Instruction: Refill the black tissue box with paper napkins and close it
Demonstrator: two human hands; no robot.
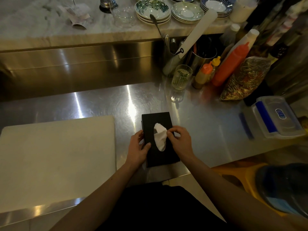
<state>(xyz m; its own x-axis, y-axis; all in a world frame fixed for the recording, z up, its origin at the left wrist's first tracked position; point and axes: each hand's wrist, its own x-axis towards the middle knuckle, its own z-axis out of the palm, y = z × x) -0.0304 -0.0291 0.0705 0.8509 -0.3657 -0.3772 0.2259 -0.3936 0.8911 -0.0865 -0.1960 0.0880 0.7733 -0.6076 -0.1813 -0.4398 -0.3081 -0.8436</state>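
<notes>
The black tissue box (155, 119) lies flat on the steel counter near its front edge, lid on. A white paper napkin (160, 137) sticks up through the oval slot in its top. My left hand (139, 150) grips the box's left side, thumb resting on the top. My right hand (180, 140) is on the box's right side, and its fingertips pinch the napkin's right edge. The napkins inside the box are hidden.
A white cutting board (56, 157) lies left of the box. At the right stand a glass (180, 77), squeeze bottles (228, 67), a bag of chillies (245, 79) and a lidded plastic container (275, 117). Plates (152, 10) are stacked on the marble ledge behind.
</notes>
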